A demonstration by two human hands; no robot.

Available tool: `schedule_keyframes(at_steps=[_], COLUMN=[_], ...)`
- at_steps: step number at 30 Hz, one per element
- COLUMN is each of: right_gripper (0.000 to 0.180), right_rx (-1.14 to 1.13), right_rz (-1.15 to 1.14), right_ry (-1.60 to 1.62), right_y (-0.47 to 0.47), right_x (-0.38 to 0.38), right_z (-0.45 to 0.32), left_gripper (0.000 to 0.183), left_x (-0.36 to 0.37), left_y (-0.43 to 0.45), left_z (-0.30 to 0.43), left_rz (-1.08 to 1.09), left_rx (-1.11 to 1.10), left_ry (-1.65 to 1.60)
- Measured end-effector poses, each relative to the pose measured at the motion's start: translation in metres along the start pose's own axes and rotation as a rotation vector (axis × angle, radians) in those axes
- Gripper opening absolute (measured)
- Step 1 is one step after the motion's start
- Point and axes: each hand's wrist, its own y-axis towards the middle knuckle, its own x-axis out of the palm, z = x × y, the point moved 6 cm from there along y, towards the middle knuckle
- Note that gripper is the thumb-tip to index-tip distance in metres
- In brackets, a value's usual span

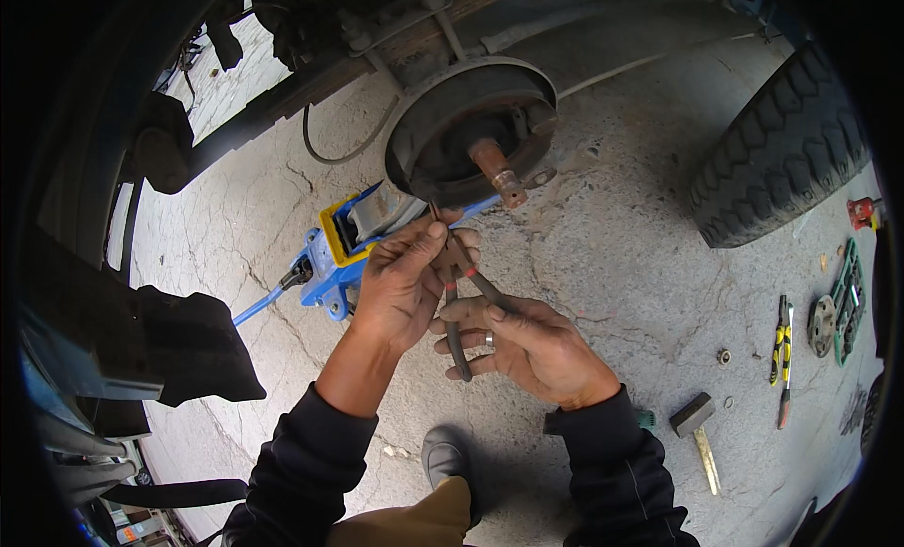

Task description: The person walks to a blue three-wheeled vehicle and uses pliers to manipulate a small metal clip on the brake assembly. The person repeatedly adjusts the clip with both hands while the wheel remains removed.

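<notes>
In the head view, my right hand (530, 342) holds dark-handled pliers (459, 261) by their grips, which are spread apart, with a ring on one finger. The fingers of my left hand (406, 282) are at the jaws of the pliers, pinching a small thin part (433, 209) whose kind I cannot tell. Just beyond the fingertips is the lower rim of a drum brake assembly (452, 116), with a rusty axle spindle (498, 171) sticking out of its middle.
A blue floor jack (325, 271) stands beneath the axle. A tire (784, 151) is at right. On the cracked concrete lie a hammer (705, 455), yellow-black pliers (777, 349), a screwdriver (787, 363), a hub part (821, 326) and a green socket case (852, 300). A dark mud flap (198, 342) hangs at left.
</notes>
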Motion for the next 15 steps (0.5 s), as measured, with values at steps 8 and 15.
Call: schedule_keyframes(at_steps=[8,15], right_gripper=[0.055,0.056], right_rx=[-0.013,0.004], right_rz=[0.002,-0.013], right_ry=[-0.042,-0.044], right_y=[0.0014,0.0019], right_x=[-0.0012,-0.0016], right_z=[-0.0032,-0.0025], left_gripper=[0.033,0.034], left_x=[-0.0017,0.0005], left_y=[-0.002,0.0006], left_z=[0.0044,0.0045], left_rz=[-0.004,0.006], left_rx=[0.05,0.058], left_ry=[-0.01,-0.001])
